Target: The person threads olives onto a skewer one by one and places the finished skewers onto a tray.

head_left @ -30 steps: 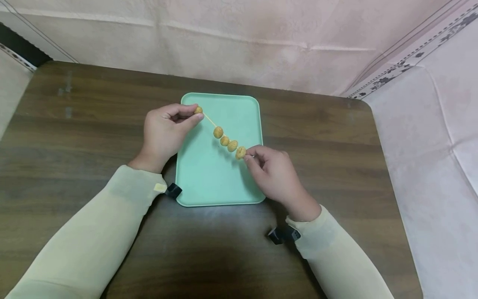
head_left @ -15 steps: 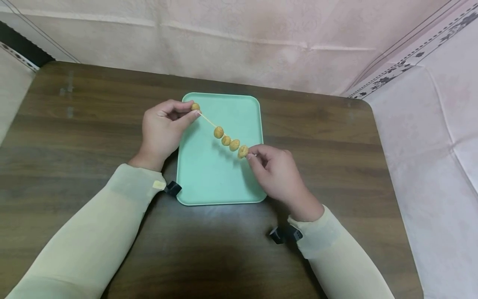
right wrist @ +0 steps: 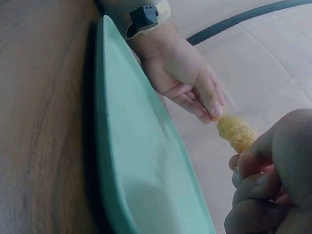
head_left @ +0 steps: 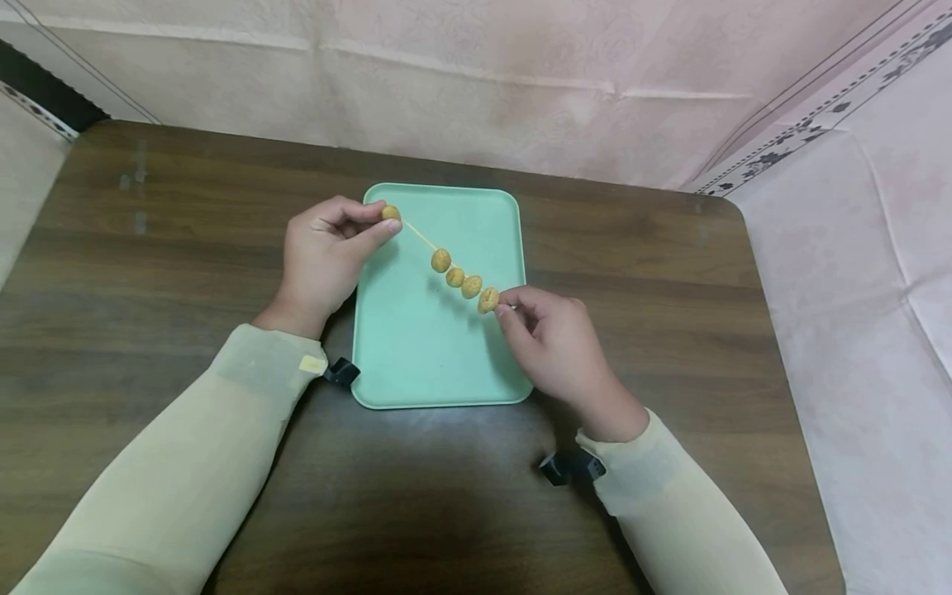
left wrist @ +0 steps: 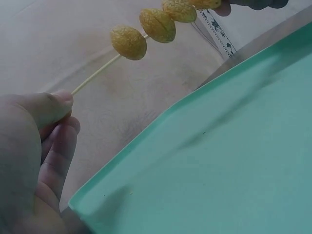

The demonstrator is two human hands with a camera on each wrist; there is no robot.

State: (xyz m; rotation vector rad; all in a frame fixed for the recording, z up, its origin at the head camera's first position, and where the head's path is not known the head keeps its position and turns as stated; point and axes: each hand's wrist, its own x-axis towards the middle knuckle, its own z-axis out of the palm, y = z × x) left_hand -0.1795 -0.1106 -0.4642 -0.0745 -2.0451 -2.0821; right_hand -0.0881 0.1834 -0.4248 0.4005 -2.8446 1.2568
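A thin pale wooden skewer (head_left: 418,234) hangs slanted above a mint-green tray (head_left: 424,364), with several wrinkled golden-brown food balls (head_left: 441,260) threaded toward its right end. My left hand (head_left: 330,256) pinches one more food ball (head_left: 390,212) between thumb and fingertips at the skewer's upper left end. In the left wrist view that ball is mostly hidden behind the thumb (left wrist: 53,107). At the lower right, my right hand (head_left: 550,343) pinches the skewer's other end, just beside the last ball (head_left: 487,300). Its fingers cover that end.
The tray lies on a dark wooden table (head_left: 669,330). A pale patterned cloth (head_left: 476,83) hangs behind the table and on the right side. Small black cameras (head_left: 342,372) are strapped at both wrists.
My left hand has shifted slightly up and left with its ball. The right hand and the skewer have slid slightly right, so the bare stretch between the left ball and the others is longer.
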